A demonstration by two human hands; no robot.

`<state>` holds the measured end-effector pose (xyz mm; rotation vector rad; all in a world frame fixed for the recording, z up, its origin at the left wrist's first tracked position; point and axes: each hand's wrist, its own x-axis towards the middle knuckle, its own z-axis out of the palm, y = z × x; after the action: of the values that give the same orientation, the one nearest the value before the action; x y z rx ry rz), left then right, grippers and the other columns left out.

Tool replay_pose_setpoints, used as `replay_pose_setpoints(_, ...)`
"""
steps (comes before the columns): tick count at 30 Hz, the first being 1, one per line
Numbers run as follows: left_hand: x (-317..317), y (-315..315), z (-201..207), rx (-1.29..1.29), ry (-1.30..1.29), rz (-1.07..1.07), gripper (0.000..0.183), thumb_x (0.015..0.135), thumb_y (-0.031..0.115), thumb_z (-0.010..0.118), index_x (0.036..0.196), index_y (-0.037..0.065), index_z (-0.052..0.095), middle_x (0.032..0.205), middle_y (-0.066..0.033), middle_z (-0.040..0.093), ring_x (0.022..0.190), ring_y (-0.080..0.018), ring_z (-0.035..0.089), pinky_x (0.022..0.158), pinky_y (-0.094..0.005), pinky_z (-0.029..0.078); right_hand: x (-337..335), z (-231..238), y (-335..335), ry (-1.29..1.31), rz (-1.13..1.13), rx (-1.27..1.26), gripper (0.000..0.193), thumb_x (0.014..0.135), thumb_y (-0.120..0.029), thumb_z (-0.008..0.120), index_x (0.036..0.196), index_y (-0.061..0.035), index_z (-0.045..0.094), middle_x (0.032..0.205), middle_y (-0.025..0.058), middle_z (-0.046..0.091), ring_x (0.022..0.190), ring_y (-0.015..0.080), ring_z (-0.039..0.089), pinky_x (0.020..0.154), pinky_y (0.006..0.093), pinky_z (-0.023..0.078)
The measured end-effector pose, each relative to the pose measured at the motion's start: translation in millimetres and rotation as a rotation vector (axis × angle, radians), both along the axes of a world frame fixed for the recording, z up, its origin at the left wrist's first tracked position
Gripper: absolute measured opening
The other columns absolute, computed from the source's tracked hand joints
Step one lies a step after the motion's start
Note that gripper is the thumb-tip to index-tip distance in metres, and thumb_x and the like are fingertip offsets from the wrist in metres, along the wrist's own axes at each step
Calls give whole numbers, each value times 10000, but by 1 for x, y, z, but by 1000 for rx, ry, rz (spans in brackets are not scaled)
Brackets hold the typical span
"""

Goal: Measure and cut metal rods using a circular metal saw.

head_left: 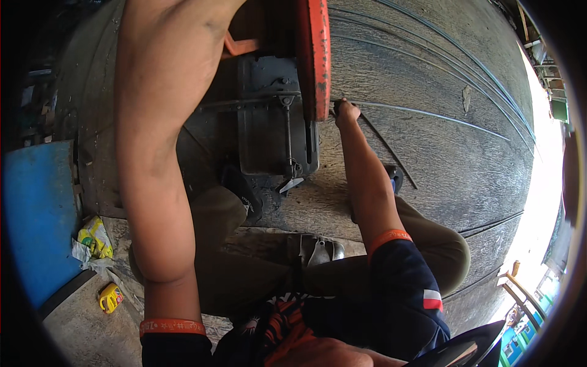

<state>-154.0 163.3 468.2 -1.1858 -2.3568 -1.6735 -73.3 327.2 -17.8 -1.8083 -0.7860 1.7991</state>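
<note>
A cut-off saw with a worn orange-red guard (320, 61) stands in front of me, its dark metal base (249, 144) on the floor. On the base sits a clamp screw (288, 131) with a small crank handle (291, 184). My left arm reaches up past the saw's left side and leaves the picture at the top, so that hand is out of sight. Just right of the guard, my right hand (348, 112) is closed round a thin metal rod (428, 112), which runs off to the right. A darker bar (389, 150) slants from beside this hand toward my right foot.
Several long thin rods (452, 58) curve across the floor at the far right. A blue panel (38, 214) stands at the left, with a yellow bag (96, 237) and a yellow bottle (110, 298) near it. My bent knees flank the saw's near side.
</note>
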Motion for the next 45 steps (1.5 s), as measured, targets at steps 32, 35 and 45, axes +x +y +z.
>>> replay_pose_setpoints(32,-110,30,-20,-267,-894,-246,118,676,88,567,687,-9,501,567,-165,525,471,-285,547,465,-389,493,-59,444,-71,-251,791,1521,404,752,-65,570,1143,-34,473,1041,213,594,955,403,576,761,454,483)
replay_pose_setpoints(35,-94,17,-19,-246,-894,-219,134,675,102,564,701,-8,491,589,-157,518,486,-276,545,472,-380,492,-55,438,-75,-193,742,1519,439,763,-58,545,1197,-58,476,1117,186,582,994,391,564,770,457,473)
replay_pose_setpoints(45,-48,-11,-44,-253,-823,-155,282,750,150,573,968,-10,492,856,-115,551,713,-182,590,672,-311,531,-21,422,-98,-47,728,1436,571,807,-96,500,1360,-155,368,1216,232,511,996,424,554,768,468,469)
